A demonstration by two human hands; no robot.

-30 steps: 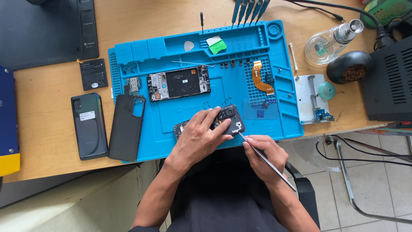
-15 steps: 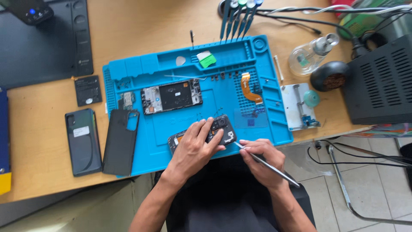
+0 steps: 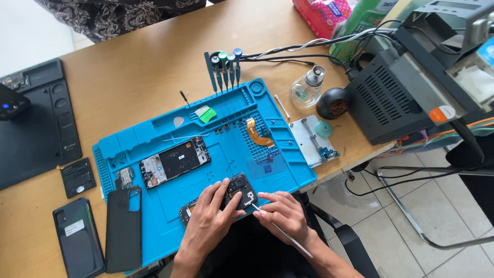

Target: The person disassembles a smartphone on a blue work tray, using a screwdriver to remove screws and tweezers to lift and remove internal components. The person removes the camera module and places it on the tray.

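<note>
My left hand [image 3: 208, 221] presses down on a dark opened phone body [image 3: 239, 188] with a camera block, lying at the front edge of a blue work mat [image 3: 226, 159]. My right hand [image 3: 283, 213] grips thin metal tweezers [image 3: 280, 230] like a pen, their tip touching the phone body's right end. Further back on the mat lies a second opened phone frame [image 3: 175, 162] with its board showing.
An orange flex cable [image 3: 256, 134], green pick [image 3: 207, 115] and screwdrivers [image 3: 225, 67] sit on the mat's far side. A black back cover [image 3: 123, 229], dark phone [image 3: 77, 237] and battery [image 3: 77, 177] lie left. A glass bottle [image 3: 307, 88], metal holder [image 3: 311, 141] and black station [image 3: 396, 98] stand right.
The view has swung and tilted, so the mat now sits lower and slanted. Both hands have stayed on the phone body with the tweezers at its right end.
</note>
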